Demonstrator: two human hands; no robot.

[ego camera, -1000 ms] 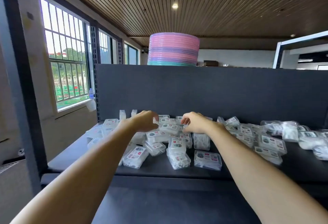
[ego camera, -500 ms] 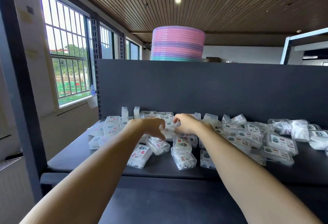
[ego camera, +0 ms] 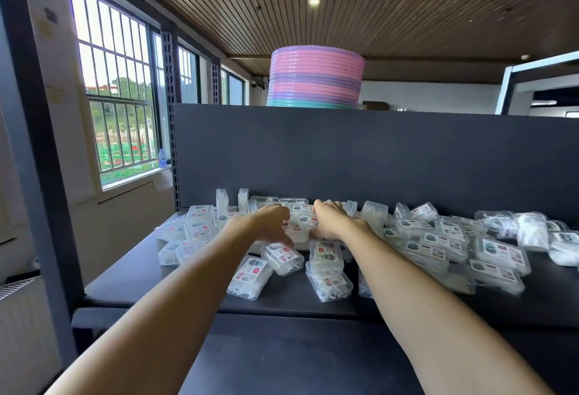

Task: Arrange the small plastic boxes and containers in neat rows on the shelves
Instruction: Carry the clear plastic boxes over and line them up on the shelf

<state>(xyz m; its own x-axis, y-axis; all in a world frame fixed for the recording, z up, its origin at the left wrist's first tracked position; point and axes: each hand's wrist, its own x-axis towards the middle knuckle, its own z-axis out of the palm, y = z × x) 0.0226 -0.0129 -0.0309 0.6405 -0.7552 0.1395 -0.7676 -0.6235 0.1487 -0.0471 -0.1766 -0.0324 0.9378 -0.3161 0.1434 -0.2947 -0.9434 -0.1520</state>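
- Dozens of small plastic boxes [ego camera: 326,280] lie scattered over the dark matte shelf [ego camera: 150,275], clear, rectangular, each with a white printed label.
- Two boxes [ego camera: 222,202] stand upright at the back panel.
- Left hand [ego camera: 269,227] reaches into the pile, fingers curled down over a box [ego camera: 296,233]; it seems to grip it, though the fingertips are hidden.
- Right hand [ego camera: 332,219] rests just beside it on the same box; whether it is grasping I cannot tell.
- Stacked pink, purple and teal basins [ego camera: 316,78] sit on top behind.
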